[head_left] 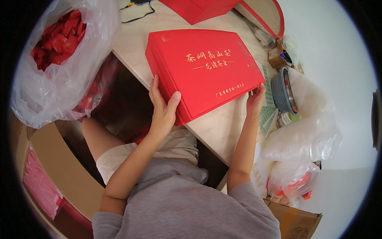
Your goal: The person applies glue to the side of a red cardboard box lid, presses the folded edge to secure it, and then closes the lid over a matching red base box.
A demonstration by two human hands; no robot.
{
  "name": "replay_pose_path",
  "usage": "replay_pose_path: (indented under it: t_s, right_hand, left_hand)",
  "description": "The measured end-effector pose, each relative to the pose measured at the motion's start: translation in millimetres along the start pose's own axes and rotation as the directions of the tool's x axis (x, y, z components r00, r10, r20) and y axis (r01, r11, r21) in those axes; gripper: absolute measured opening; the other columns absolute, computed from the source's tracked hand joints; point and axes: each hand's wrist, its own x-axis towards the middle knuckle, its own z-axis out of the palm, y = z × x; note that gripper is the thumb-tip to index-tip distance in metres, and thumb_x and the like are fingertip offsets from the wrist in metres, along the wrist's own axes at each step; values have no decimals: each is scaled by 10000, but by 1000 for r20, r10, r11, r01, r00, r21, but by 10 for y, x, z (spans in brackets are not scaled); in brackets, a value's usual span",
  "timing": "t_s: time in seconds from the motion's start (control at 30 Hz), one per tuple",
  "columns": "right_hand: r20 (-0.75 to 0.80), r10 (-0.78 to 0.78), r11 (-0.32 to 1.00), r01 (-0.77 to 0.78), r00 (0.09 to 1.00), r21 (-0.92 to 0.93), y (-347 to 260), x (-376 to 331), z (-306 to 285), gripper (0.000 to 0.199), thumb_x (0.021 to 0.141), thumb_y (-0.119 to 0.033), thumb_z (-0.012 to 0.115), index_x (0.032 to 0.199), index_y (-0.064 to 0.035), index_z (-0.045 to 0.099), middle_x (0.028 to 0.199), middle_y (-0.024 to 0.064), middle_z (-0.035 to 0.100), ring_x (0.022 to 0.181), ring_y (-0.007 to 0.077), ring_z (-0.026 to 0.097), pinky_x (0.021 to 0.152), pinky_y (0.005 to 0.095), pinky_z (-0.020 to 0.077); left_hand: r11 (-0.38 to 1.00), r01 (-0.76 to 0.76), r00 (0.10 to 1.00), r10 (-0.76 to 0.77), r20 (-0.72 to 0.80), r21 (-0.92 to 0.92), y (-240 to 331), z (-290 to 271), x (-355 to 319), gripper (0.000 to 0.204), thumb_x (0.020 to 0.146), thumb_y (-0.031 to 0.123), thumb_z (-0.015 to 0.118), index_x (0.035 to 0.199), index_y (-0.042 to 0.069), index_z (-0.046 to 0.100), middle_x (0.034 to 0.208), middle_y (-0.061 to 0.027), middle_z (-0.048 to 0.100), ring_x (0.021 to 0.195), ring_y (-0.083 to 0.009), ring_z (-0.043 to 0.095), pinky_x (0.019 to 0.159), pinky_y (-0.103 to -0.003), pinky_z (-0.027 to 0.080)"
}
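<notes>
A large red gift box (pixel 203 85) with gold lettering, its lid closed, lies over the near edge of the pale marbled table (pixel 223 133). My left hand (pixel 162 108) grips the box's near left corner, thumb on the top edge and fingers along the left side. At the near right corner, my right hand (pixel 256 98) holds the box too; its fingertips are partly hidden beneath the edge. The box sits at a slant, and whether it rests fully on the table cannot be told.
Left of the table hangs a clear plastic bag (pixel 99 36) with many small red packets (pixel 59 44). Another red box (pixel 203 10) stands at the back. To the right are a grey basket (pixel 280 91), a plastic-film roll (pixel 306 123) and a cardboard box (pixel 294 217). An open carton (pixel 65 159) is lower left.
</notes>
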Motion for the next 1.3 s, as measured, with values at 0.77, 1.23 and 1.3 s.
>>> replay_pose_path:
  t_s: [0.77,1.23,1.3]
  right_hand:
    - [21,197,977,-198,980,76,-407,-75,121,214,867,-308,581,895,-149,441,917,5,528,927,150,462,902,366,323]
    - [-12,191,978,-189,982,86,-329,-73,90,214,864,-251,520,980,-71,530,949,56,578,957,183,506,944,377,341]
    - [-12,186,979,-184,983,86,-331,-71,79,187,863,-250,525,946,-83,530,934,49,578,952,176,505,941,372,340]
  left_hand:
    - [941,189,980,-162,118,-280,410,50,-28,645,943,380,402,1475,175,100,1492,-67,218,1362,-221,259,1096,-389,251]
    - [967,238,966,-225,130,-93,495,-58,-127,694,924,280,404,1477,85,33,1505,-111,140,1383,-227,175,1115,-362,169]
    - [967,237,965,-223,141,-92,539,-42,-114,693,922,283,403,1475,72,43,1504,-114,143,1383,-229,174,1115,-360,168]
